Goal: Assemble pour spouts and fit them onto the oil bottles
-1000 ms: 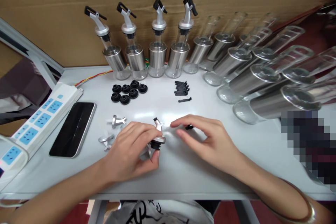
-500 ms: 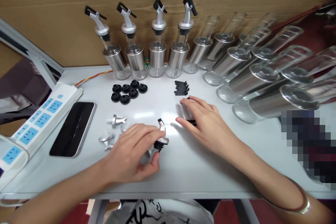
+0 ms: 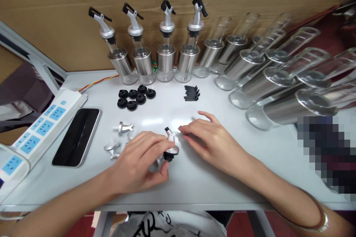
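My left hand (image 3: 144, 155) is closed on a silver pourer spout (image 3: 171, 144) with a black rubber stopper (image 3: 168, 155) at its lower end. The spout stands nearly upright between thumb and fingers, with a black tip on top. Just to its right, my right hand (image 3: 211, 140) pinches a small black lever (image 3: 180, 128), mostly hidden by the fingers, close to the spout's forked side. Beside and partly behind my left hand lie loose silver spouts (image 3: 124, 128). Farther back are several black levers (image 3: 191, 93) in a row and a cluster of black stoppers (image 3: 132, 105).
Bottles with fitted pourers (image 3: 166, 61) stand along the cardboard wall (image 3: 69, 26). Several glass-and-steel bottles (image 3: 280, 109) without pourers crowd the right side. A phone (image 3: 76, 137) and a white power strip (image 3: 41, 129) lie at the left on the table (image 3: 222, 196).
My right hand has moved left from near the lever row to the spout, bringing a black lever. My left hand keeps its hold on the spout, which has shifted only slightly.
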### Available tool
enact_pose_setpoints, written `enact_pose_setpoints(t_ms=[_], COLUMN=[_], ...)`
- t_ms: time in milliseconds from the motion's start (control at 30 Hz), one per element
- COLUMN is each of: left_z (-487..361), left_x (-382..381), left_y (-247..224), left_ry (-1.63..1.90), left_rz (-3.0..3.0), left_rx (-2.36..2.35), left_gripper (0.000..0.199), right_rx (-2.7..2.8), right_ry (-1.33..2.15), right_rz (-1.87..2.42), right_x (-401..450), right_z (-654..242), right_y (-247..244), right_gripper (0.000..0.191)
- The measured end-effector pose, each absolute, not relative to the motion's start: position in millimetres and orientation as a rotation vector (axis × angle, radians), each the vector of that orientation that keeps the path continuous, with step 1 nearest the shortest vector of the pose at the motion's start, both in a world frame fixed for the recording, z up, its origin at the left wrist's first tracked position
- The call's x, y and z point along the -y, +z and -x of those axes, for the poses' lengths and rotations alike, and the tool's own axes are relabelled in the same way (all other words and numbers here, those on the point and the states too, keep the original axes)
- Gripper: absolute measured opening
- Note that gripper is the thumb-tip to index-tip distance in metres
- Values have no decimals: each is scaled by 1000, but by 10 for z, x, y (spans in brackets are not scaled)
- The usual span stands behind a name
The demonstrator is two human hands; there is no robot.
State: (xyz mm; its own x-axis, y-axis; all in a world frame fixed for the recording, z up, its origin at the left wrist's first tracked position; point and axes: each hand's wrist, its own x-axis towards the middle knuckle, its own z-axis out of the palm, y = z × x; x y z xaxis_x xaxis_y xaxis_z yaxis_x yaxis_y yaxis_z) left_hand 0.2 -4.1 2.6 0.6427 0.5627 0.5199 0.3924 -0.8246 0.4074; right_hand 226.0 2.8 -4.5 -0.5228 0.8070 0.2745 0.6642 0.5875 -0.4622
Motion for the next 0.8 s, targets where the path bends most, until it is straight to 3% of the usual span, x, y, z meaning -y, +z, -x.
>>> enact_pose_setpoints(t_ms=[100, 200, 633, 800], left_z=[-3, -1, -8, -14], left_x=[47, 54, 19, 12], left_y=[25, 27, 9, 29], left_ry=[954, 946, 966, 958], left_rz=[-2606, -2603, -2631, -2701], left_rx=[-776, -786, -752, -730], left_gripper=[29, 28, 26, 22], right_rx=[2383, 2384, 2456, 2393], right_ry=[225, 144, 110, 179], right_rz=[1325, 1405, 1453, 1378], right_x=[-35, -27, -27, -2], right_z=[-2255, -2244, -2227, -2220], right_y=[-32, -23, -60, -42], right_gripper=[5, 9, 2, 9])
